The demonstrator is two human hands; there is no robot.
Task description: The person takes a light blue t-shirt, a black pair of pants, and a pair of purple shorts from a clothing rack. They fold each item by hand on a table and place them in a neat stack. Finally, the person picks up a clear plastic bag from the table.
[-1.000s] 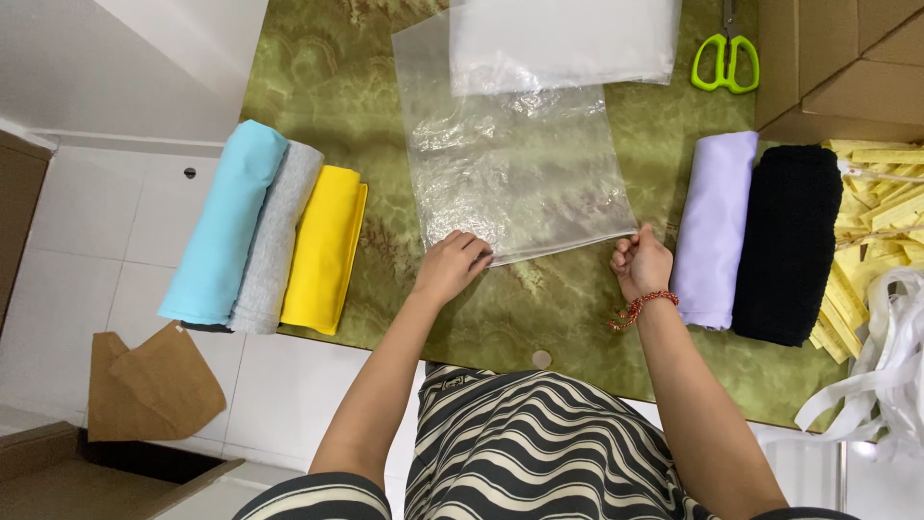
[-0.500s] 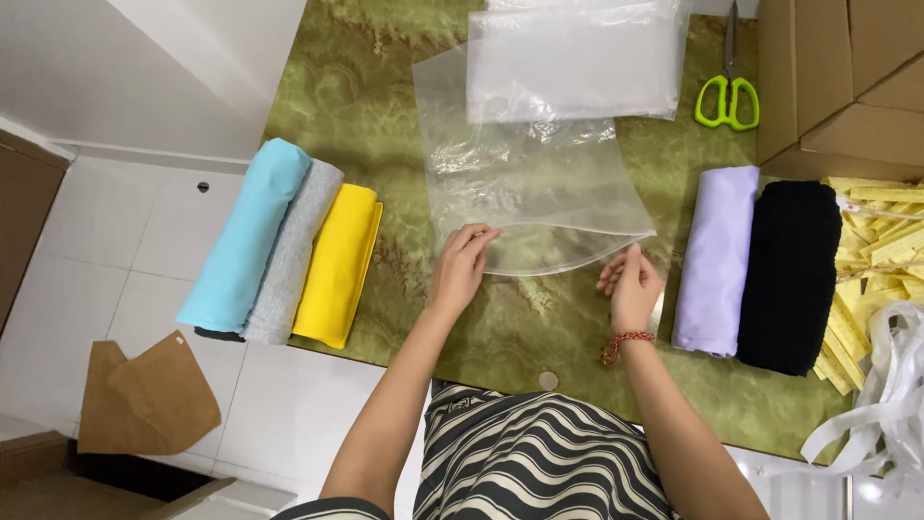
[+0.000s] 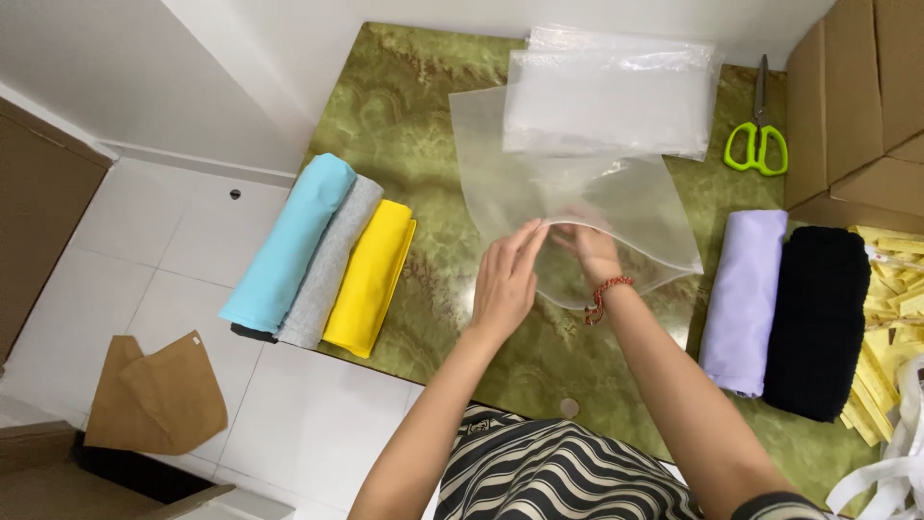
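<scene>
Both hands work a clear plastic bag (image 3: 577, 193) above the green marbled table (image 3: 404, 96): left hand (image 3: 505, 279) pinches its open edge, right hand (image 3: 589, 252) reaches inside, fingers loosely spread.

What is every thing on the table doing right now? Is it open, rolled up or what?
Clear plastic bag: mouth held open, near edge lifted.
Left hand: pinching the bag's edge.
Right hand: reaching inside the bag.
Stack of bags: lying flat.
Scissors: closed, lying flat.
Blue, grey, yellow cloths: rolled, side by side.
Lilac and black cloths: rolled, side by side.
</scene>
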